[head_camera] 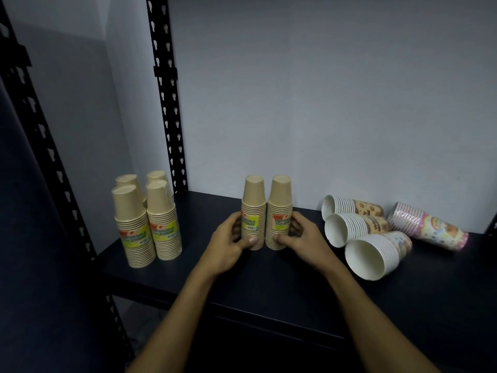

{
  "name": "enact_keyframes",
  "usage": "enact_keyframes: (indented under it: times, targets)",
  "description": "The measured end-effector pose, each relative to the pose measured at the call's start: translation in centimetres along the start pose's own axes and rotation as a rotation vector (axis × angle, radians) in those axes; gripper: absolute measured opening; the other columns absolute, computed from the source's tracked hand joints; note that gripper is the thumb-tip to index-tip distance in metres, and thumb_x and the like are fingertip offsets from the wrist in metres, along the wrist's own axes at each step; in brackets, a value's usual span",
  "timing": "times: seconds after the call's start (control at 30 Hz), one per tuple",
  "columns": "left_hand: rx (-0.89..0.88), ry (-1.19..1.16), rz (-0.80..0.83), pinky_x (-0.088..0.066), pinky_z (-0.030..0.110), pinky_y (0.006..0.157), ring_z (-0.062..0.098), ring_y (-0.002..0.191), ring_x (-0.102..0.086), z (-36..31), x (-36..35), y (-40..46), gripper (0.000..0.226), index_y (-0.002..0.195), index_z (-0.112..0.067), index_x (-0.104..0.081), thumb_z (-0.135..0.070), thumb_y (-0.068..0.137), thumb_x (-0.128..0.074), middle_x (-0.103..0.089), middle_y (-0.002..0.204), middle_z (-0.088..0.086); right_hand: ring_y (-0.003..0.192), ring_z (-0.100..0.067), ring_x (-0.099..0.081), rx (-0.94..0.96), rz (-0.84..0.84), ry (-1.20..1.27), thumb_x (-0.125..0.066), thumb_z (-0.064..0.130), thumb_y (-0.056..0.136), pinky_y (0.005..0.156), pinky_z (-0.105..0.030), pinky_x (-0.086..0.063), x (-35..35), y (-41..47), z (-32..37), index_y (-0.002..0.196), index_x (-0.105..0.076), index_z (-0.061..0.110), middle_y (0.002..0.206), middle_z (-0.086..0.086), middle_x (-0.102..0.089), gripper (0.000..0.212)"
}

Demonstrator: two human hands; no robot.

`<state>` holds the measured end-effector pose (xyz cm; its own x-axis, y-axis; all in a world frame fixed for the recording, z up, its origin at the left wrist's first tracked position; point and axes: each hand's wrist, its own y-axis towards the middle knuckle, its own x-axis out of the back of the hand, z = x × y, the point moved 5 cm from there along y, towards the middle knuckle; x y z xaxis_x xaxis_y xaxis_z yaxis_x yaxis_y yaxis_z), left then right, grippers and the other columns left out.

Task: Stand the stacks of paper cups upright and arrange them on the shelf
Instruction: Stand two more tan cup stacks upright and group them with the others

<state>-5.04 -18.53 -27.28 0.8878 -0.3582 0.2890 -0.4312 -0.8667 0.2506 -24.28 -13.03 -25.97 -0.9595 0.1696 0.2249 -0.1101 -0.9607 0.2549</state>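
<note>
While the dark shelf (269, 273) carries three groups of cups, only the middle one is in hand. At the shelf's left end, near its back corner by the black slotted upright (168, 103), four tan stacks (146, 219) stand upright in a tight two-by-two block. Toward the right end, four printed stacks (376, 235) lie on their sides — three with open white mouths turned toward the front edge and left, and a pink one (430, 227) behind them with its base toward the right end.

Between these groups, roughly midway along the shelf, two more tan stacks stand upright and touching, long axes vertical, bases up. The left hand (228, 246) wraps the left stack (252, 214) from its outer side, thumb across the front low down; the right hand (301, 238) mirrors it on the right stack (279, 211). Each hand's fingers are curled around and closed on its own stack near the foot.

The relation that matters, I judge, is sideways: the pair stands well apart from the block at the left end, so joining it means sliding both stacks left along the shelf, the left hand leading. Gripped low, the tall stacks could rock at the top. The lying stacks sit just beside the right hand, nearer to it than to the left.
</note>
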Motion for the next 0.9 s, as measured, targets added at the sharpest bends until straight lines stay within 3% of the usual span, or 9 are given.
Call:
enact_keyframes:
  times: [0.07, 0.17, 0.3, 0.53, 0.7, 0.9]
  targets:
    - [0.007, 0.050, -0.056, -0.049, 0.042, 0.108, 0.012, 0.120, -0.063, -0.03, -0.09, -0.01, 0.068, 0.140, -0.022, -0.050, -0.019, 0.081, -0.083, -0.064, 0.132, -0.003, 0.112, -0.007, -0.069, 0.002, 0.003, 0.000, -0.076, -0.002, 0.082, 0.097, -0.026, -0.053, -0.04, 0.04, -0.05, 0.123, -0.062, 0.016, 0.119, 0.004, -0.073, 0.047]
    - [-0.021, 0.201, -0.096, -0.048, 0.034, 0.107, 0.012, 0.121, -0.058, -0.42, -0.12, -0.11, 0.077, 0.144, -0.024, -0.045, -0.032, 0.079, -0.085, -0.051, 0.133, -0.003, 0.112, -0.007, -0.068, 0.003, 0.005, 0.001, -0.076, -0.002, 0.082, 0.098, -0.027, -0.053, -0.09, 0.08, -0.10, 0.124, -0.061, 0.016, 0.120, 0.004, -0.073, 0.049]
    - [-0.017, 0.106, -0.008, -0.040, 0.039, 0.115, 0.011, 0.133, -0.051, -0.32, 0.02, -0.12, 0.077, 0.151, -0.024, -0.037, -0.023, 0.086, -0.078, -0.052, 0.146, -0.005, 0.113, -0.008, -0.068, -0.005, 0.006, -0.001, -0.078, 0.003, 0.082, 0.100, -0.031, -0.052, 0.00, 0.16, -0.28, 0.123, -0.063, 0.019, 0.119, 0.005, -0.073, 0.047]
    - [0.003, 0.112, -0.049, -0.045, 0.042, 0.112, 0.009, 0.126, -0.059, 0.09, 0.17, -0.02, 0.065, 0.142, -0.024, -0.050, -0.026, 0.084, -0.080, -0.064, 0.134, -0.008, 0.114, -0.008, -0.068, 0.019, 0.026, -0.028, -0.079, 0.007, 0.084, 0.101, -0.029, -0.054, -0.29, 0.02, -0.06, 0.129, -0.059, 0.013, 0.123, 0.002, -0.071, 0.049]
    - [0.009, 0.104, -0.057, -0.046, 0.042, 0.112, 0.008, 0.125, -0.060, 0.02, 0.19, -0.08, 0.066, 0.142, -0.023, -0.050, -0.024, 0.083, -0.081, -0.065, 0.133, -0.007, 0.117, -0.007, -0.065, 0.013, -0.001, -0.081, -0.085, 0.018, 0.079, 0.103, -0.032, -0.052, -0.35, 0.21, -0.23, 0.132, -0.056, 0.019, 0.126, 0.007, -0.068, 0.060]
    - [0.010, 0.099, -0.071, -0.046, 0.040, 0.111, 0.008, 0.123, -0.061, -0.03, 0.18, -0.13, 0.065, 0.141, -0.022, -0.052, -0.021, 0.083, -0.081, -0.066, 0.131, -0.007, 0.115, -0.007, -0.066, 0.005, 0.017, -0.100, -0.082, 0.013, 0.081, 0.103, -0.034, -0.053, -0.40, 0.18, -0.26, 0.130, -0.057, 0.017, 0.125, 0.005, -0.069, 0.055]
